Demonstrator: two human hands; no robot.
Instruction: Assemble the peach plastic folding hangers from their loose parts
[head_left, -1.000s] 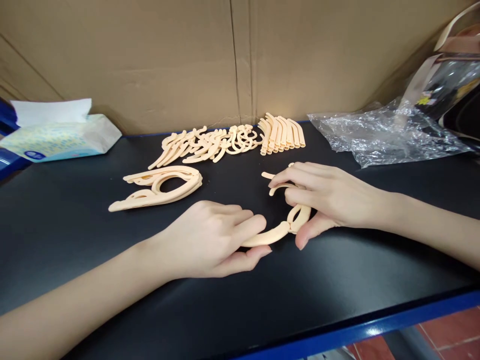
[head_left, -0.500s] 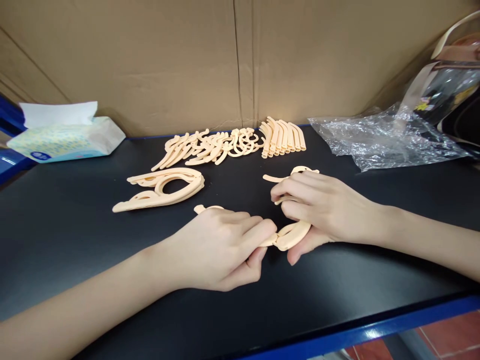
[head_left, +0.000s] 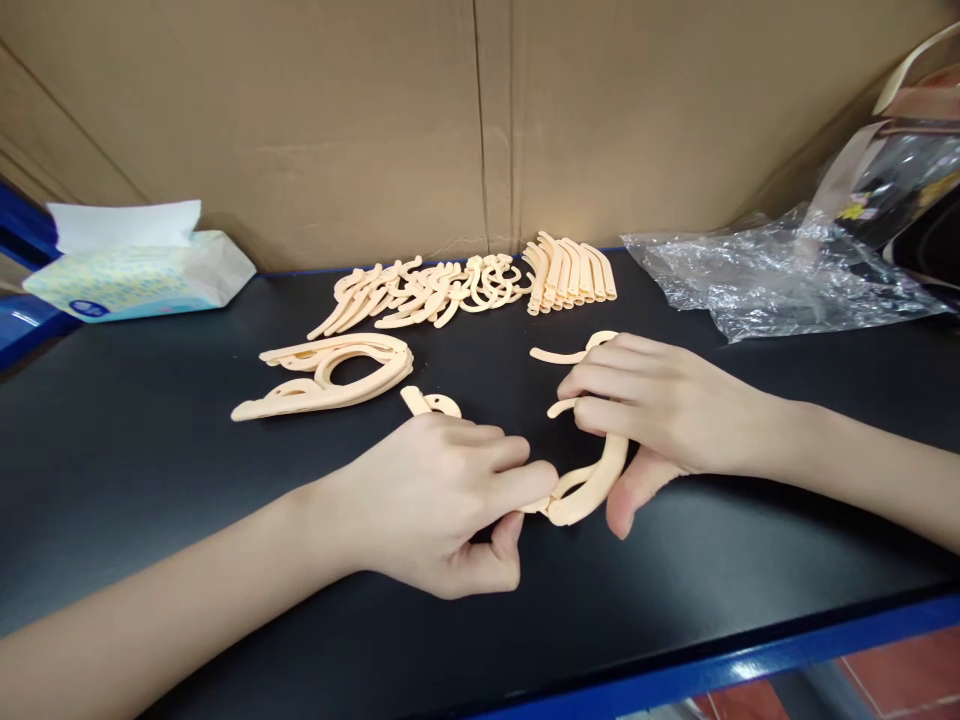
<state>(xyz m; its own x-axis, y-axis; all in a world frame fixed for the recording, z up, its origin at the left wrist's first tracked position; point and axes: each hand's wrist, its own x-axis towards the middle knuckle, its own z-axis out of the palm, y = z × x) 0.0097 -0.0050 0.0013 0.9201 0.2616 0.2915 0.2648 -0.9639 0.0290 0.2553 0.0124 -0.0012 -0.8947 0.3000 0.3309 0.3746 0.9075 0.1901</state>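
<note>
A peach plastic folding hanger [head_left: 596, 490] lies between my hands just above the black table. My left hand [head_left: 450, 500] is closed round its left arm, whose end and a small notched part [head_left: 442, 403] show beyond the knuckles. My right hand [head_left: 645, 410] has its fingers curled over the upper right part of the hanger, with the thumb held off to the side. A curved piece [head_left: 559, 356] sticks out past the right fingers, and how it joins the rest is hidden. Left of my hands lie folded hangers [head_left: 375, 385], stacked together.
At the back are a pile of peach hooks and curved parts [head_left: 427, 295] and a row of hollow curved arms [head_left: 574, 275]. A tissue pack [head_left: 150, 275] stands at the far left. Crumpled clear plastic bags [head_left: 765, 285] lie at the right. Behind rises a cardboard wall [head_left: 337, 130].
The hanger's right arm has swung more upright, and more of it shows between my hands. My right thumb has come away from it. The whole view has shifted slightly.
</note>
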